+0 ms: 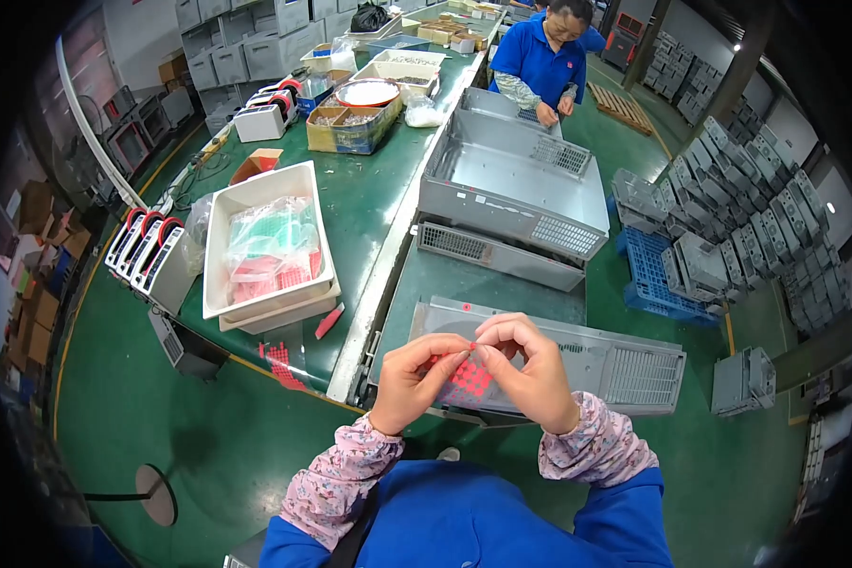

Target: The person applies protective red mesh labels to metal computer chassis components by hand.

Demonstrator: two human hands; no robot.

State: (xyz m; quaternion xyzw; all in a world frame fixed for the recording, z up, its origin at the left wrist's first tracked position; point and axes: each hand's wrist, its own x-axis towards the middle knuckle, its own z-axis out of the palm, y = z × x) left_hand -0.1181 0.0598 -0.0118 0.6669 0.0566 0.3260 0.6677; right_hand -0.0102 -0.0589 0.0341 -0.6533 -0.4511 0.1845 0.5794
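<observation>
We wear pink sleeve covers with a darker print over a blue top. Our sheet carries rows of red dots. The near metal panel is grey, the left tray white, the tabletop green, the right-hand pallet blue.

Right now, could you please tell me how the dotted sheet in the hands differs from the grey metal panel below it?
The dotted sheet is small, with many red dots; the metal panel is much larger and grey, with a grille. The left hand and right hand hold the sheet, while the panel lies below. Both carry red: the panel bears one red dot.
</observation>
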